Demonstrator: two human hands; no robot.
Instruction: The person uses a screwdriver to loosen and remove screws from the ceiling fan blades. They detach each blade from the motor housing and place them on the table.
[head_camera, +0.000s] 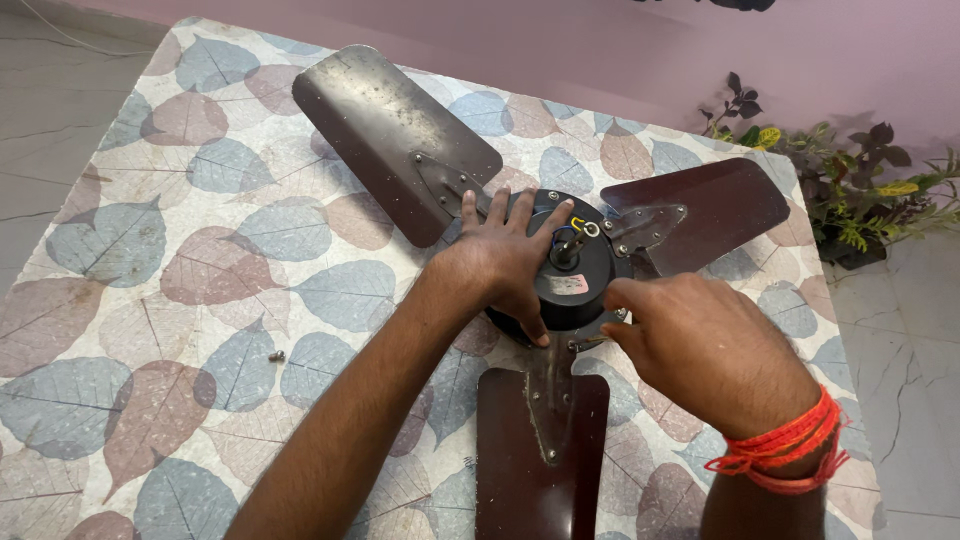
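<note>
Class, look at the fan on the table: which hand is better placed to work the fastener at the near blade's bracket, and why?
Right. The right hand has its fingertips already at the near blade bracket beside the motor. The left hand lies flat across the motor, steadying it.

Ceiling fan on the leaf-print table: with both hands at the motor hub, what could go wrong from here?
1. A loose screw lies alone on the tablecloth, away from both hands; it could roll off or get lost.
2. The right hand works at the bracket of the near blade; a freed blade might shift or slide.
3. The left hand presses the motor hub beside exposed wires, which could snag.
</note>
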